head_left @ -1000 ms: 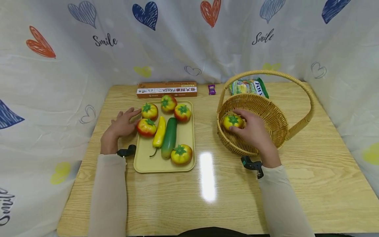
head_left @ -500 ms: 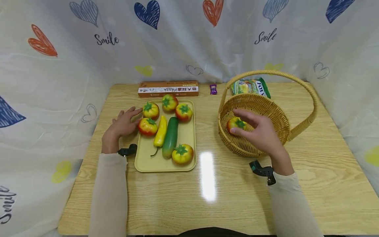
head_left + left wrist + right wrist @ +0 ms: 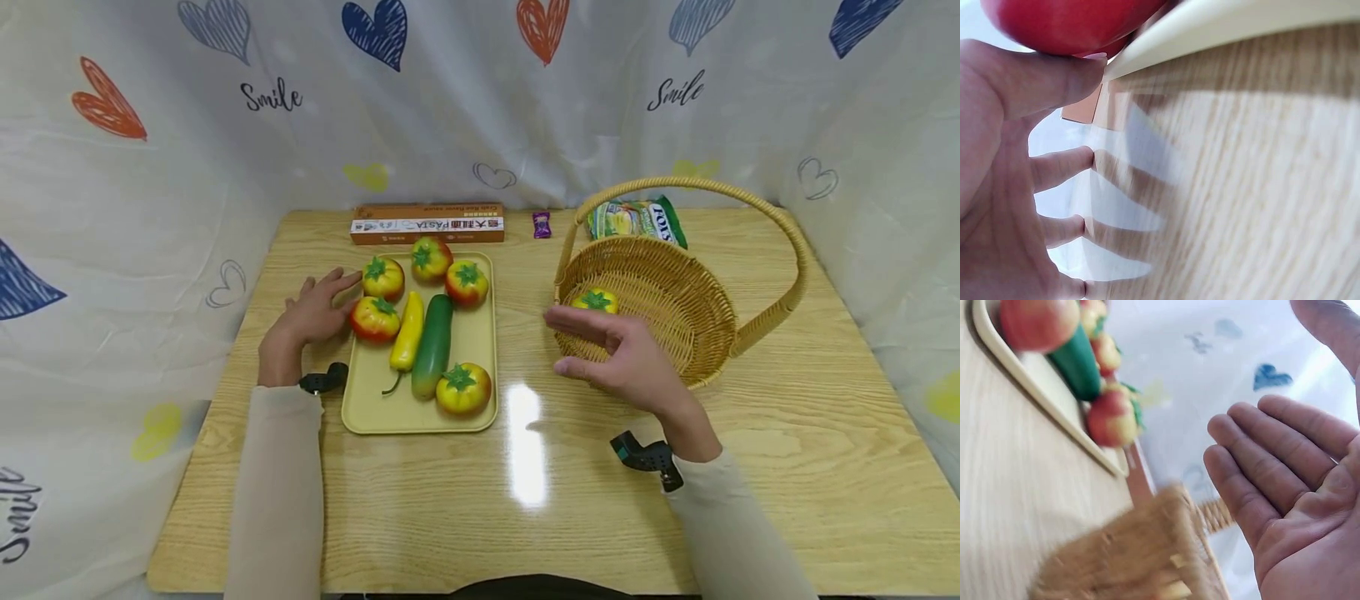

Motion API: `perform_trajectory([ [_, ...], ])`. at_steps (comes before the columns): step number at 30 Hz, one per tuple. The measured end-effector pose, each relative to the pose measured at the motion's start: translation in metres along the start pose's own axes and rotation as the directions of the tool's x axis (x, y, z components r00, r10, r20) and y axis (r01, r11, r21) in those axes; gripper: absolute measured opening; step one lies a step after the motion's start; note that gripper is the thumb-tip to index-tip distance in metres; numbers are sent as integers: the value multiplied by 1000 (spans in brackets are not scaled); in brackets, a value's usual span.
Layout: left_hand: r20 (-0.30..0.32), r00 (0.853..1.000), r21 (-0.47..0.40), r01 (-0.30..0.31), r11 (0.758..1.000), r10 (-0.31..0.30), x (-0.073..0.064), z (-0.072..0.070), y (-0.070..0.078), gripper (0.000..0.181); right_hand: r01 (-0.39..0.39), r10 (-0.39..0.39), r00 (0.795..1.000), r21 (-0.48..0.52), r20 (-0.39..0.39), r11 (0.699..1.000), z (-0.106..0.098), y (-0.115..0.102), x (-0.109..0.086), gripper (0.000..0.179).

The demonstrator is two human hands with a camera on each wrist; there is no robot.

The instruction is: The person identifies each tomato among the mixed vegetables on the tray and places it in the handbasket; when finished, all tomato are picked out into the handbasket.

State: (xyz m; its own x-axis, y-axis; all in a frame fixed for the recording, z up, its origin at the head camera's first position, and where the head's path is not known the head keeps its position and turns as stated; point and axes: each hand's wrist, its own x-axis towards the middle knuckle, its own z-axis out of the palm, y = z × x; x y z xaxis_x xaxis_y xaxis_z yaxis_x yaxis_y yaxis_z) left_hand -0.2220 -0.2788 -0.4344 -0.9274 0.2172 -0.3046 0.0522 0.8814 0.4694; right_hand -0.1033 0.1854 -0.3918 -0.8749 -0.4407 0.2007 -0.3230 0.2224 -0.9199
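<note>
My right hand (image 3: 626,358) is over the near-left rim of a wicker basket (image 3: 693,333), its fingers straight and nothing in its grasp. A red-and-yellow tomato (image 3: 597,300) with a green star-shaped top lies inside the basket, partly hidden by that hand. On the left, my left hand (image 3: 311,321) rests its spread fingertips on the table. Its thumb (image 3: 1054,81) is at the rim of a yellow tray (image 3: 382,421), close beneath a red tomato (image 3: 1072,25). The tray carries several tomatoes (image 3: 463,389), a yellow pepper (image 3: 407,333) and a green cucumber (image 3: 432,346).
Behind the tray lies a long pasta box (image 3: 427,225). A small purple-wrapped sweet (image 3: 542,224) is to its right. The green snack bag (image 3: 637,221) lies behind the basket, whose tall handle (image 3: 798,258) arches up. A printed curtain (image 3: 442,125) hangs behind the table.
My right hand has let go of the tomato in the basket, drawn back and moved left and nearer over the rim. The left hand stays where it was.
</note>
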Motion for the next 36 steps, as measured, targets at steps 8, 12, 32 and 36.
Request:
perform_trajectory([
  [8, 10, 1000, -6, 4, 1000, -4, 1, 0, 0, 60, -21, 37, 992, -121, 124, 992, 36, 1, 9, 65],
  [12, 7, 1000, -8, 3, 1000, -3, 1, -1, 1, 60, 12, 26, 985, -215, 171, 976, 49, 1, 16, 67],
  [32, 13, 1000, -20, 7, 1000, -7, -1, 0, 4, 60, 27, 79, 949, -325, 305, 945, 89, 21, 40, 60],
  [36, 12, 1000, -16, 8, 1000, -8, -2, -1, 5, 60, 14, 74, 953, -287, 293, 958, 84, 16, 35, 60],
])
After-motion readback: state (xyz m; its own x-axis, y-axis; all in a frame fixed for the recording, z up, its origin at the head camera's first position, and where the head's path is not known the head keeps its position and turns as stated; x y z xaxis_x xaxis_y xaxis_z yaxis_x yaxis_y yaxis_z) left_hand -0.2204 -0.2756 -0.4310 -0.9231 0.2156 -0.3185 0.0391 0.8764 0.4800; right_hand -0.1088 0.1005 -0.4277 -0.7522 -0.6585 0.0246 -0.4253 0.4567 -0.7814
